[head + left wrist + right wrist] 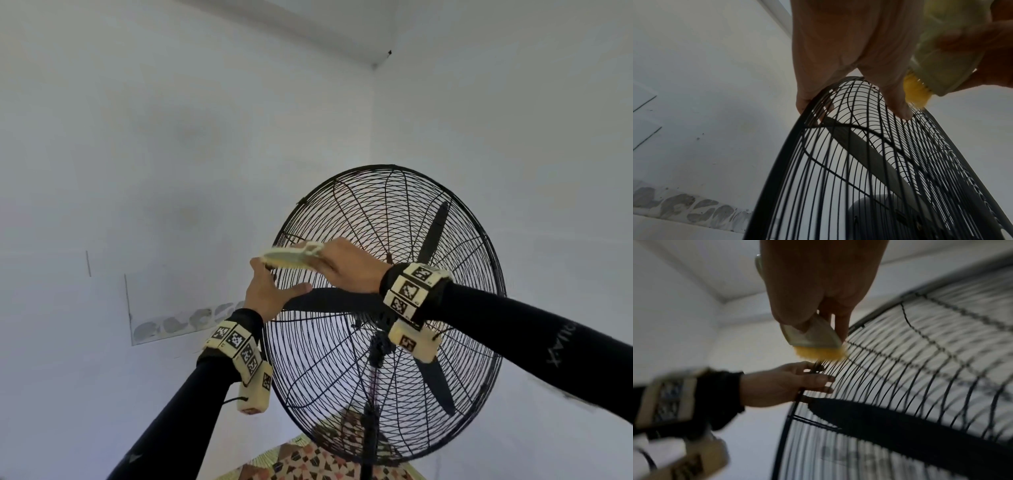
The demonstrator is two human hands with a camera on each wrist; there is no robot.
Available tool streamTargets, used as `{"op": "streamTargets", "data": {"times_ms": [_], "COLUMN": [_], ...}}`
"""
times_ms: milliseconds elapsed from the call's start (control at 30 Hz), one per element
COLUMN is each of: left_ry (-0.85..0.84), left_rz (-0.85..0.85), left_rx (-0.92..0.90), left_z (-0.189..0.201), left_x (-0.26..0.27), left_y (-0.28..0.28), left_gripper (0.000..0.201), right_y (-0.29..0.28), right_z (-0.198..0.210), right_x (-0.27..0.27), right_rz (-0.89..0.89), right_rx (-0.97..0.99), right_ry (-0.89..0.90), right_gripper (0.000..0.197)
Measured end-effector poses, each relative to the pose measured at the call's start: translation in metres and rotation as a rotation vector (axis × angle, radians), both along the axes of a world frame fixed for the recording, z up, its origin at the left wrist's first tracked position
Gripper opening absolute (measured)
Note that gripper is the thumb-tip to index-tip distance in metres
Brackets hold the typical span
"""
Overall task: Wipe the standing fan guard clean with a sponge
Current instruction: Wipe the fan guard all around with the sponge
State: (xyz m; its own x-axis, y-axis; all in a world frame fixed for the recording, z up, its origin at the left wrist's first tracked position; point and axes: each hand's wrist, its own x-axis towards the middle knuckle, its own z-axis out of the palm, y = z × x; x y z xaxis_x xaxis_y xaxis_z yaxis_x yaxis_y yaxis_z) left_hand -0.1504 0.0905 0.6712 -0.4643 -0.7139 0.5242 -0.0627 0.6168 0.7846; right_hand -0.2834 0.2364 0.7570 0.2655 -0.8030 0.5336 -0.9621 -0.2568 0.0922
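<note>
A tall standing fan has a round black wire guard (394, 212), seen close in the left wrist view (838, 162) and the right wrist view (920, 361). My left hand (270, 291) grips the guard's upper left rim, fingers curled over it (849, 56) (781, 386). My right hand (346, 270) (822, 285) holds a pale scrubber with yellow bristles (291, 257) (945, 65) (812, 337). The bristles touch the front wires just above my left hand.
Black blades (335, 301) sit still inside the guard, above the fan's pole (368, 445). White walls meet in a corner behind. A wall panel with grey smudges (178, 322) lies to the left. A patterned floor (308, 462) shows below.
</note>
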Motion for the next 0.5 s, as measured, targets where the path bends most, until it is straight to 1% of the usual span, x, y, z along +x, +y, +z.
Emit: {"op": "streamTargets", "data": {"times_ms": [33,67,133,167,200,233,267,300,367,400,433,467,500], "left_ry": [-0.002,-0.001,-0.001,-0.003,-0.004,-0.001,-0.001,-0.004,-0.008,-0.009,-0.007,-0.007,-0.013], "left_rz": [0.004,0.006,0.004,0.003,0.006,0.008,0.010,0.017,0.033,0.032,0.025,0.019,0.019], "left_rx": [-0.004,-0.005,-0.003,0.000,0.008,0.015,0.022,0.024,0.023,0.028,0.034,0.038,0.038], "left_z": [0.000,-0.001,-0.003,-0.002,-0.002,-0.001,-0.001,0.000,-0.001,-0.001,-0.002,-0.003,-0.004], "left_x": [0.000,0.001,0.002,0.003,0.002,0.002,0.001,0.002,0.003,0.004,0.005,0.006,0.007], "left_y": [0.000,0.001,0.002,0.003,0.003,0.004,0.004,0.005,0.004,0.002,0.001,0.001,0.001], "left_gripper": [0.088,0.088,0.089,0.089,0.090,0.092,0.093,0.094,0.094,0.094,0.094,0.094,0.093], "right_y": [-0.004,-0.009,-0.015,-0.016,-0.016,-0.019,-0.018,-0.016,-0.006,-0.003,-0.002,-0.003,-0.005], "right_z": [0.002,0.010,0.031,0.035,0.033,0.026,0.016,0.002,-0.022,-0.023,-0.015,-0.004,0.008], "right_x": [-0.003,-0.012,-0.032,-0.044,-0.051,-0.053,-0.050,-0.044,-0.030,-0.033,-0.037,-0.045,-0.055], "right_rz": [0.013,-0.010,-0.153,-0.240,-0.283,-0.282,-0.235,-0.159,0.003,0.047,0.044,-0.008,-0.086], "right_rx": [-0.091,-0.258,-0.636,-0.752,-0.780,-0.745,-0.684,-0.587,-0.324,-0.253,-0.279,-0.371,-0.510], "right_ry": [-0.049,-0.141,-0.320,-0.371,-0.400,-0.415,-0.400,-0.352,-0.191,-0.143,-0.165,-0.249,-0.347], "right_gripper": [0.031,0.031,0.033,0.034,0.035,0.037,0.039,0.040,0.040,0.039,0.037,0.034,0.032]}}
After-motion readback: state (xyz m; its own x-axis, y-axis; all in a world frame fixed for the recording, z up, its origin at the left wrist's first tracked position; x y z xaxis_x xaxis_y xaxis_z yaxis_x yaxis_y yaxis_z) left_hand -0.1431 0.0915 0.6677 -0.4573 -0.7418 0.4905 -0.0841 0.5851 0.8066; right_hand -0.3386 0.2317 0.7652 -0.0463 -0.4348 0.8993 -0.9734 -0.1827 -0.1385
